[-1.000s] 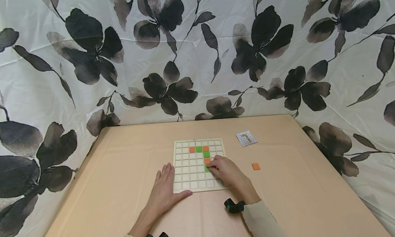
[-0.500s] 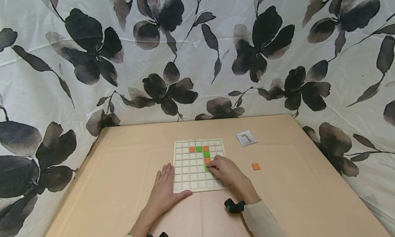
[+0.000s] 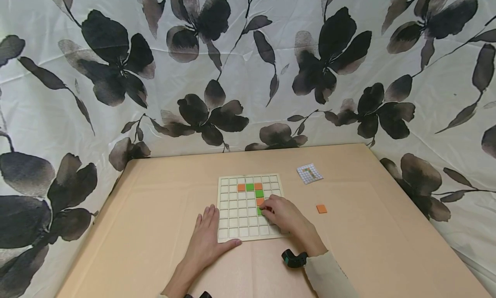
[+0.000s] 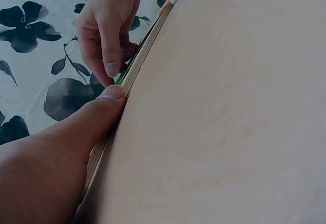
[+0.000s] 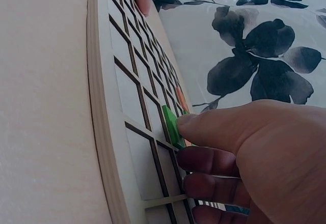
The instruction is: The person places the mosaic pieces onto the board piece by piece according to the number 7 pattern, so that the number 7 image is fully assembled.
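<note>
A pale wooden grid board [image 3: 232, 223] lies on the table. My left hand [image 3: 207, 237] rests flat along its left side, fingers straight, with the thumb on the near edge. Over the board's right part, my right hand [image 3: 286, 216] has curled fingers, and its thumb and fingertips pinch a green tile [image 5: 172, 124]. In the right wrist view that tile sits at a grid cell, tilted a little above the ribs. Farther up the same column are an orange tile [image 3: 260, 201] and another green tile [image 3: 259, 194]. The top of the column joins a short row of orange and green tiles.
One loose orange tile [image 3: 321, 209] lies to the right of the board. Behind it is a small pattern card [image 3: 309, 174] printed with a grid. A floral cloth [image 3: 248, 65] hangs behind the table [image 3: 162, 194].
My right fingertips have shifted slightly at the green tile. The left hand, the board and the other tiles have stayed where they were.
</note>
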